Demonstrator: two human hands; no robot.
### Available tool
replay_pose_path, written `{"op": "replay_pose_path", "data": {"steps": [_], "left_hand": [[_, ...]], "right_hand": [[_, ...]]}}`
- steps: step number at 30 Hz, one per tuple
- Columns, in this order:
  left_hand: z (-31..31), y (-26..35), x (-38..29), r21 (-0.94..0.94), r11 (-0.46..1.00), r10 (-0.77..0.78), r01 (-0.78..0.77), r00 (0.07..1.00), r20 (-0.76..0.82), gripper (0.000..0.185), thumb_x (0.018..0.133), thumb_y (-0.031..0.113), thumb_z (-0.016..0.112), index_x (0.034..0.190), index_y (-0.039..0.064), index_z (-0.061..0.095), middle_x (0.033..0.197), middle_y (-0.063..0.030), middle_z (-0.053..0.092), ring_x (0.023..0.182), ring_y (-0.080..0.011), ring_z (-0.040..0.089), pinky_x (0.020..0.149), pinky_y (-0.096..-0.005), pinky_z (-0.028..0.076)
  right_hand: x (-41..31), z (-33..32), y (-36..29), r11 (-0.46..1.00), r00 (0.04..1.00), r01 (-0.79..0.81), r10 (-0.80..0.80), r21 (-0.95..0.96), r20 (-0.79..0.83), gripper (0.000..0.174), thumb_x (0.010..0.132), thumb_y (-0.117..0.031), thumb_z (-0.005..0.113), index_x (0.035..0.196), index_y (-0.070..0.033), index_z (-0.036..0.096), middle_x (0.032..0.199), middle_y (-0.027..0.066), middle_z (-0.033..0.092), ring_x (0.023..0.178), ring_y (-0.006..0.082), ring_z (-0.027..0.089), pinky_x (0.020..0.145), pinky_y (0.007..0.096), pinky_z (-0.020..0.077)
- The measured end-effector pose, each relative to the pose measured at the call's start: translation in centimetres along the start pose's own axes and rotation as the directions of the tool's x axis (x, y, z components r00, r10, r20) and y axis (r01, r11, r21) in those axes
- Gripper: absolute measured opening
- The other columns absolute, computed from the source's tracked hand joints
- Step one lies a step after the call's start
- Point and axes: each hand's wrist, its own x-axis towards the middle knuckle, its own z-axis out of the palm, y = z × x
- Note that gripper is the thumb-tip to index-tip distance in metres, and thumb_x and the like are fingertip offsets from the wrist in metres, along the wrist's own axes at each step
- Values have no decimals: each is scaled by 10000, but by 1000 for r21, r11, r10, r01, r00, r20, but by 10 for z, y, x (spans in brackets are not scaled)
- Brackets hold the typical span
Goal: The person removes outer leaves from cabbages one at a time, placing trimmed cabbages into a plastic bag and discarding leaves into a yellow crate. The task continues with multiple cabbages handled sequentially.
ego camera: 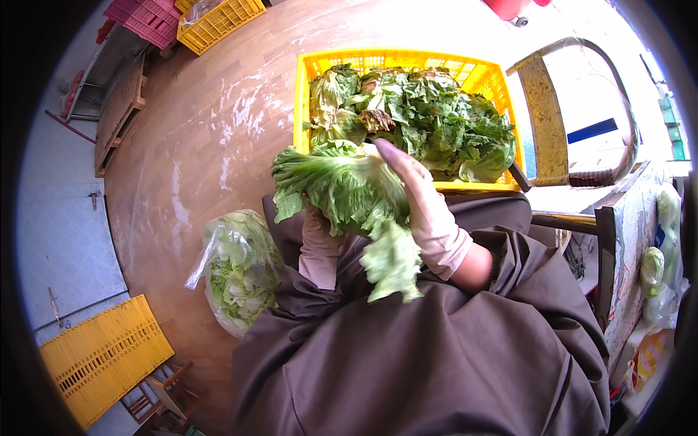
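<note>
A head of leafy lettuce (349, 180) is held over the lap by my gloved left hand (320, 242), whose fingers are hidden beneath the leaves. At the right side of the head is my gloved right hand (422, 201), its fingertips darkened and touching the stem end; its grip cannot be told. One loose-looking leaf (393, 261) hangs down between the hands, slightly blurred. Just beyond, a yellow plastic crate (474, 187) holds several wilted lettuce heads (436, 117), some with brown leaves. To the left, a clear plastic bag (242, 272) full of green leaves rests beside my leg.
A metal-framed chair (545, 120) stands to the right of the crate. A worn board (632, 245) and bagged vegetables (668, 234) are at the right edge. Yellow (221, 27) and pink crates (152, 22), a wooden pallet (122, 120) and a yellow slatted panel (109, 359) lie leftward.
</note>
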Motion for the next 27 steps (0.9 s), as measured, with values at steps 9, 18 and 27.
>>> {"op": "replay_pose_path", "data": {"steps": [9,18,27], "left_hand": [[13,20,2,-262,944,-192,200,980,55,622,984,479,423,1469,111,294,1491,-129,340,1352,-271,354,1124,-419,328],[43,-6,-17,-12,979,-205,205,966,-158,774,897,651,451,1455,126,341,1446,-111,418,1291,-283,447,1093,-430,378],[12,-4,3,-290,933,-225,214,974,-5,734,886,607,516,1400,94,412,1363,-136,491,1215,-285,509,1066,-426,406]], "right_hand": [[24,-28,-68,671,726,91,461,-735,510,837,800,-310,772,1460,-51,326,1453,181,403,1383,309,330,1141,422,261],[27,-13,39,981,977,-182,172,73,126,219,924,-179,554,1064,-11,550,904,62,590,692,100,540,606,191,443],[55,-54,-46,988,978,13,19,-152,208,410,957,-351,548,1259,-75,544,1082,78,650,918,158,649,754,287,538]]}}
